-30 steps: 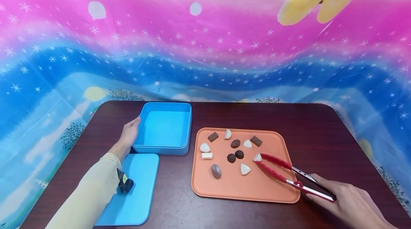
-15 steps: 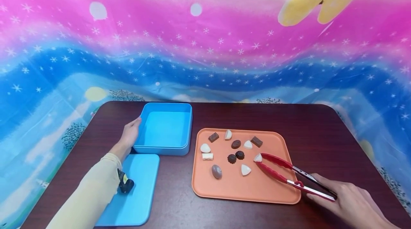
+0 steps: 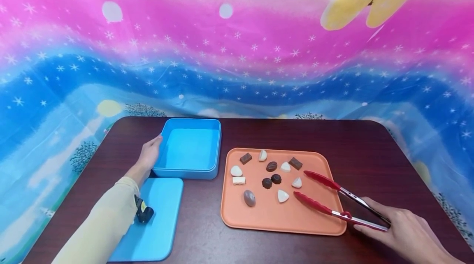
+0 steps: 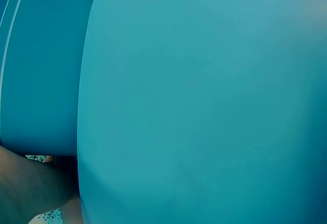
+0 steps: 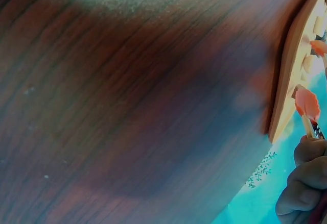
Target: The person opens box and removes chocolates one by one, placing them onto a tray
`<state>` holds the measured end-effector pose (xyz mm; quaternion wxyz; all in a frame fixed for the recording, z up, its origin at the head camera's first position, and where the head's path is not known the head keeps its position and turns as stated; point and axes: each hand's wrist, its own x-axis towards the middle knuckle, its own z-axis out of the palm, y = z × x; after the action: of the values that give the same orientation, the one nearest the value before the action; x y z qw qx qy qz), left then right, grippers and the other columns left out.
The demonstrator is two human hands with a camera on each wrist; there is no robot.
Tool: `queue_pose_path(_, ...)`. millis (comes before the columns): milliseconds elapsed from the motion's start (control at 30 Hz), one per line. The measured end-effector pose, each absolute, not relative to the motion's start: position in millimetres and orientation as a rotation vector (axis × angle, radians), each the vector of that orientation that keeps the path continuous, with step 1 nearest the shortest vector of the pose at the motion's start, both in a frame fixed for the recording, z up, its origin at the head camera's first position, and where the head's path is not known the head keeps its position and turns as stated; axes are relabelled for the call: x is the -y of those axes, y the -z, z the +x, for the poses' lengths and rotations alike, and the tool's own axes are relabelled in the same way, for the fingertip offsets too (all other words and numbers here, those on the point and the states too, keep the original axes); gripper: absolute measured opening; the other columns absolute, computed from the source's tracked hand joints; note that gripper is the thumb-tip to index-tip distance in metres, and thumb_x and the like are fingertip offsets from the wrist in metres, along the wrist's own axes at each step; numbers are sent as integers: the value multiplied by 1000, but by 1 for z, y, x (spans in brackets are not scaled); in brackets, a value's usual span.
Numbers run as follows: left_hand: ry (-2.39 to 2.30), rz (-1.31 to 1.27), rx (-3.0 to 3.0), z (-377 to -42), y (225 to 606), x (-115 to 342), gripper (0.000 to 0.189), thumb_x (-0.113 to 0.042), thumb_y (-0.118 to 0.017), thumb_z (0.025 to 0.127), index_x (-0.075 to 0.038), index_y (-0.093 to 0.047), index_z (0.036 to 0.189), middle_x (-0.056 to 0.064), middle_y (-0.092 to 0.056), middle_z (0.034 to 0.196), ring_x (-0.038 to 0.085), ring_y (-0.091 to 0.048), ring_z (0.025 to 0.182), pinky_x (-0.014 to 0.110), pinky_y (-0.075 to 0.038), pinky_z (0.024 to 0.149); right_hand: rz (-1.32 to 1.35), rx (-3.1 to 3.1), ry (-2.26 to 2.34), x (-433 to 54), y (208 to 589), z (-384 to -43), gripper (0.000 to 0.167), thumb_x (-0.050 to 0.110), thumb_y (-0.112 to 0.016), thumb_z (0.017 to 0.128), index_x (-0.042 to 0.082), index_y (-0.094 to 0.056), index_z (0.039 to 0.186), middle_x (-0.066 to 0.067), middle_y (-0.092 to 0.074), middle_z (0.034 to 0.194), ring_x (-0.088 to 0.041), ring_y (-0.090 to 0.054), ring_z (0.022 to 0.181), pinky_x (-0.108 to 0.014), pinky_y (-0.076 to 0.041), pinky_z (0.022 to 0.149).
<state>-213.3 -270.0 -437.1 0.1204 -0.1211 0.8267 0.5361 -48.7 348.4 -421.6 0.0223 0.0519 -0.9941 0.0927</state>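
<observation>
My right hand (image 3: 407, 227) holds red-tipped metal tongs (image 3: 342, 210) by their handles. The tongs' arms are spread over the right part of an orange tray (image 3: 314, 223). Between their tips, touching neither, a small white chocolate-like piece (image 3: 297, 182) lies on the tray. Against the left outer side of an open light-blue box (image 3: 190, 149) my left hand (image 3: 148, 155) rests, its fingertips near the rim. No finger shows inside the box. The right wrist view catches the curled right fingers (image 5: 301, 188) at its edge.
Several brown and white chocolate-like pieces, one a dark oval (image 3: 272, 166), lie on the tray. A flat blue lid (image 3: 159, 231) lies under my left forearm, in front of the box. Behind the dark wooden table (image 3: 200, 223) hangs a patterned cloth (image 3: 237, 62).
The tongs have spread apart, and the white piece that was between their tips now lies loose on the tray. My left hand and the box have stayed put.
</observation>
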Motion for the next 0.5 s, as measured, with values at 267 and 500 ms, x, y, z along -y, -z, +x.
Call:
queue_pose_path(267,-1573,-350,-2412,-212,436,270,64,-47,-15,110,-14,-1,163,11,0,172,38,1,159,59,-8,129,133,3023,-335,-349,422,-47,78,56,-87,70,9,-70,129,3,-60,65,-2,-34,56,-25,-26,51)
queue_pose_path(500,-1583,-354,-2407,-212,436,270,63,-45,-15,111,-13,-1,163,12,-1,172,38,1,159,58,-8,129,59,3004,-384,-348,422,-46,79,55,-88,69,10,-68,131,7,-36,59,-2,-25,51,-24,-20,50)
